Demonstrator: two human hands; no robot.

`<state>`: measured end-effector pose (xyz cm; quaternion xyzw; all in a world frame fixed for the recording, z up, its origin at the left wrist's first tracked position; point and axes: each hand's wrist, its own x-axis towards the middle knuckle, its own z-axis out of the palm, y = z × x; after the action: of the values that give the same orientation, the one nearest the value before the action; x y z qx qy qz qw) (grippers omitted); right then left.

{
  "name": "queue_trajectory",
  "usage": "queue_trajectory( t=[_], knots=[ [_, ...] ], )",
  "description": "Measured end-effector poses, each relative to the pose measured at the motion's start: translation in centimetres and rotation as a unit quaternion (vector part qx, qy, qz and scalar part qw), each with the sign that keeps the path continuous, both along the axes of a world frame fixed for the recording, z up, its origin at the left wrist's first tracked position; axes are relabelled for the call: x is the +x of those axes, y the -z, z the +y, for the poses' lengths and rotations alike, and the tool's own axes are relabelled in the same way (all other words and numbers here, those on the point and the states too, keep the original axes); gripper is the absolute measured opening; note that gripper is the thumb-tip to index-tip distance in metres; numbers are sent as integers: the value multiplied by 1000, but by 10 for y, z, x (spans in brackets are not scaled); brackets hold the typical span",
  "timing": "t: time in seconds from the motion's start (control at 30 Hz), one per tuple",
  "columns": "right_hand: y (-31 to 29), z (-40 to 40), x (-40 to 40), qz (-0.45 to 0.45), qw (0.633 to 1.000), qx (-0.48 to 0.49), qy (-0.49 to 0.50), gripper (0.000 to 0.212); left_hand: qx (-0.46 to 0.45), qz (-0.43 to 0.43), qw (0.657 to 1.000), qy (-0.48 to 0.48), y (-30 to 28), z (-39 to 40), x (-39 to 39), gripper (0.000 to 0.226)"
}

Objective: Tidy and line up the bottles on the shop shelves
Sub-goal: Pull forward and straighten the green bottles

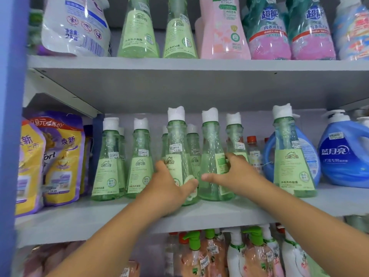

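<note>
Several green cone-shaped bottles with white caps stand on the middle shelf (83, 218). My left hand (169, 188) grips the lower body of one green bottle (176, 148) near the shelf's front. Right beside it, my right hand (233, 174) grips a second green bottle (211, 148), fingers wrapped round its right side. The two held bottles stand upright, almost touching. Two more green bottles (108, 162) (139, 160) stand to the left, others sit behind, and one green bottle (289, 156) stands apart to the right.
Yellow-and-purple refill pouches (58, 156) fill the shelf's left end. Blue detergent jugs (343, 154) stand at the right. The upper shelf holds green, pink and teal bottles and a white pouch (73, 27). Pump bottles (251, 254) crowd the shelf below.
</note>
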<state>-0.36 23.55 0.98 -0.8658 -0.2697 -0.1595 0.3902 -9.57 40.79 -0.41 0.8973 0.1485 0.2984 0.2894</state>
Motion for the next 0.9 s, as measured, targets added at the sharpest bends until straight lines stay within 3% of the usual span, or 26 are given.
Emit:
queue_trajectory(
  t=[0.1,0.17,0.27,0.37,0.4,0.5,0.63,0.77,0.9],
  knots=[
    [-7,1,2,28,999,5,-25,77,-58,25,996,63,-2,15,-5,89],
    [-12,-3,12,69,997,-18,-40,97,-74,17,995,61,-1,21,-5,96],
    [-16,-5,17,106,992,-16,-73,94,-8,10,1000,-9,1,18,3,108],
    [-11,7,18,54,997,12,-45,67,81,39,993,-76,-1,13,10,125],
    [-10,13,16,31,999,14,-27,77,86,46,992,-78,-2,13,10,125],
    [-6,25,27,-25,1000,16,10,111,57,47,997,-36,0,21,6,99],
    [-19,19,29,10,999,-36,16,104,40,52,998,-11,0,33,-3,82],
    [-24,19,43,62,995,-44,-71,107,101,59,992,-52,-10,26,7,66],
    [-20,30,36,56,996,-32,-62,100,133,94,983,-86,-16,27,23,62]
  ],
)
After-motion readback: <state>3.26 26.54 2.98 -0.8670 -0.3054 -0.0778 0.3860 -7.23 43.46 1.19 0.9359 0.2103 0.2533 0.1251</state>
